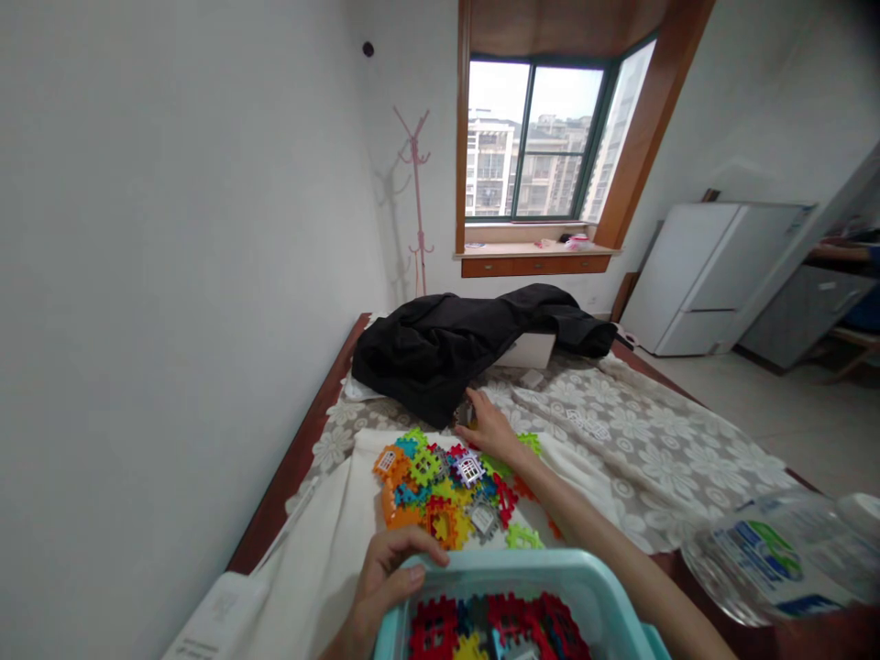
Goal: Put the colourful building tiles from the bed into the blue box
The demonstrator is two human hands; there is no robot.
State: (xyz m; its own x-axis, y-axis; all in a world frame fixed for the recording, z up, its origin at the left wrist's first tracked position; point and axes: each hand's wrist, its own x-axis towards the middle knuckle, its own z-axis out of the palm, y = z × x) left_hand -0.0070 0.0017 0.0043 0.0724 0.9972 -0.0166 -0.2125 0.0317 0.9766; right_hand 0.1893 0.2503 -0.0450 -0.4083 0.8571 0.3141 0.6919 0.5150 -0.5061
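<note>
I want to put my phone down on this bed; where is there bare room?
Free: the floral bedspread right of the right hand, and the white cloth left of the block pile. Crowded: the pile, the black jacket, and the basket the left hand grips.

Water bottle [784, 555] label blurred and unreadable, no other text legible

A heap of building pieces [444, 490] lies on a cloth [323, 550] spread over the bed [619, 440]. Before it sits a bin [584, 577] with more pieces in it. Behind the heap lies a garment [446, 344]; a bottle [776, 559] lies to the right.
</note>
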